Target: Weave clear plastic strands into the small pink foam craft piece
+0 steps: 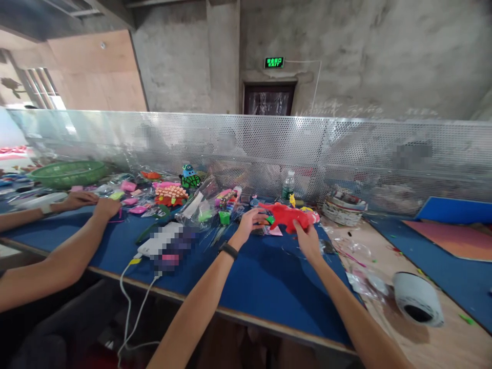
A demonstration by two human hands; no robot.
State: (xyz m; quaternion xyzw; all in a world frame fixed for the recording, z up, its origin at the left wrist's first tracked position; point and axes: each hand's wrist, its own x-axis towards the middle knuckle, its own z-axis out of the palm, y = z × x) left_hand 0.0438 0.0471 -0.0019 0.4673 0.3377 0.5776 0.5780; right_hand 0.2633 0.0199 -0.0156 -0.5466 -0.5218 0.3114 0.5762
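Note:
A red animal figure (288, 216) with four-legged shape and a whitish patch at its right end is raised over the blue table mat (265, 287). My right hand (308, 241) grips it from below near the right end, the thumb against its side. By the figure's thin left end is my left hand (250, 225), fingers stretched out and slightly apart; I cannot tell whether they touch it. A black band (229, 250) circles the left wrist. Just beyond those fingertips shows a small green piece (270, 220), partly hidden by the figure.
A co-worker's hands (103, 205) work at the left. Nearby are a white power bank (161, 239) with cables, a spiky orange figure (171, 195), a turtle-like figure (189, 177), a bottle (288, 185) and a green basket (69, 174). A white cup (417, 294) lies tipped at right.

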